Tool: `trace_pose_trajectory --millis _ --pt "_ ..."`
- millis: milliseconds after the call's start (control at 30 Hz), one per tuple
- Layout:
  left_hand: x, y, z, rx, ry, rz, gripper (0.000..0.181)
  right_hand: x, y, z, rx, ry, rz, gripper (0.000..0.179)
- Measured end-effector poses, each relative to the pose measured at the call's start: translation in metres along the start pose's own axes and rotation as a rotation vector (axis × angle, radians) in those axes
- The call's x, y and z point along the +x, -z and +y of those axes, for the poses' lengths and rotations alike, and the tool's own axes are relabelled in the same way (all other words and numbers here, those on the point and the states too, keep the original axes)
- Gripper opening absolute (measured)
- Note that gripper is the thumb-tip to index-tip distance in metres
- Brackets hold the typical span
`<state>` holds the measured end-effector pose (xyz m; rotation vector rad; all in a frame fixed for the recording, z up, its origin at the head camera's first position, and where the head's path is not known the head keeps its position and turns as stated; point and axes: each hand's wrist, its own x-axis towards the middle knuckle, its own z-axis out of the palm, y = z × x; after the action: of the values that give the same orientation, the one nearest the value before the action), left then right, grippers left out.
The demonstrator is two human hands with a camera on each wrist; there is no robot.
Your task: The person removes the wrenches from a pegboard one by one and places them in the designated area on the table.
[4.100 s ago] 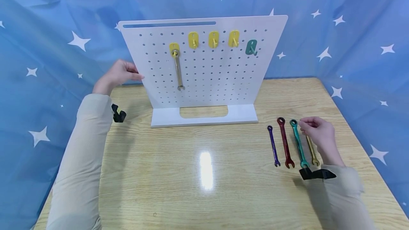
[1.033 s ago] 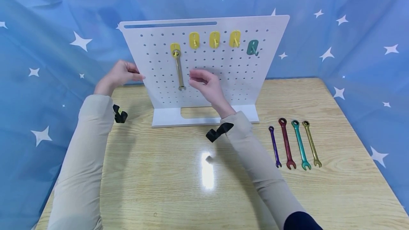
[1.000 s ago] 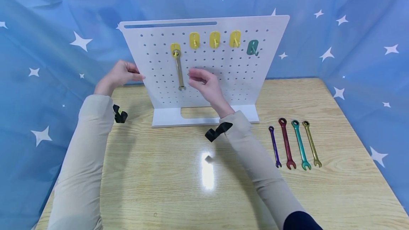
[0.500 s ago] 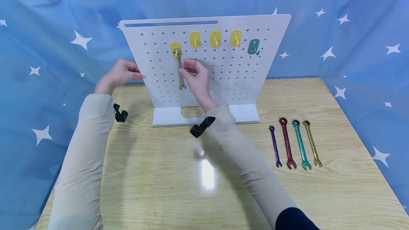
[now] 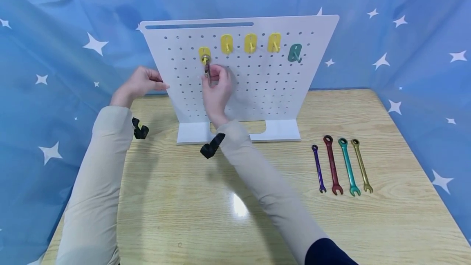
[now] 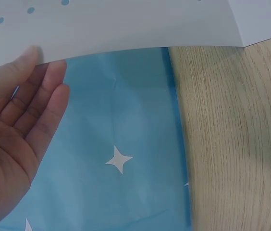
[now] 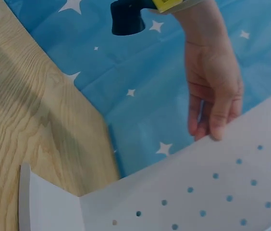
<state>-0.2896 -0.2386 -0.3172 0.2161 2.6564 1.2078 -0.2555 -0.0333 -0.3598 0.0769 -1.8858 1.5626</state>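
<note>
A white pegboard [image 5: 257, 93] stands upright on its foot, with several yellow hooks and one green hook [image 5: 294, 53] near the top. My left hand [image 5: 137, 83] pinches its left edge between thumb and fingers; the left wrist view shows the thumb on the front face and the fingers [image 6: 54, 106] behind. From the leftmost yellow hook [image 5: 203, 51] hangs a silvery combination wrench [image 5: 207, 68] by its ring end. My right hand [image 5: 218, 93] pinches that wrench's shank just below the hook and hides part of it. The right wrist view catches my left hand at the board's edge instead.
On the table's right side lie a purple wrench [image 5: 318, 169], a red wrench [image 5: 333, 167], a teal wrench [image 5: 349, 169] and a gold wrench [image 5: 362, 167], side by side. A blue star-patterned cloth [image 5: 404, 52] hangs behind the wooden table [image 5: 184, 216].
My right hand has come from beside the gold wrench on the table up to the board, then moved left and taken hold of the hanging wrench. My left hand keeps its grip.
</note>
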Motion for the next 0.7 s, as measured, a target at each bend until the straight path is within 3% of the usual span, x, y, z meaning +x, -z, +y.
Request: trace_pose_trajectory --millis 267,700 --pt "0.0 -0.001 0.001 0.012 -0.005 0.004 0.025 -0.004 -0.013 0.007 -0.122 0.03 0.102 0.023" --pt "0.0 -0.001 -0.002 0.013 -0.046 0.021 0.022 -0.005 -0.016 0.007 -0.2 0.038 0.117 0.019"
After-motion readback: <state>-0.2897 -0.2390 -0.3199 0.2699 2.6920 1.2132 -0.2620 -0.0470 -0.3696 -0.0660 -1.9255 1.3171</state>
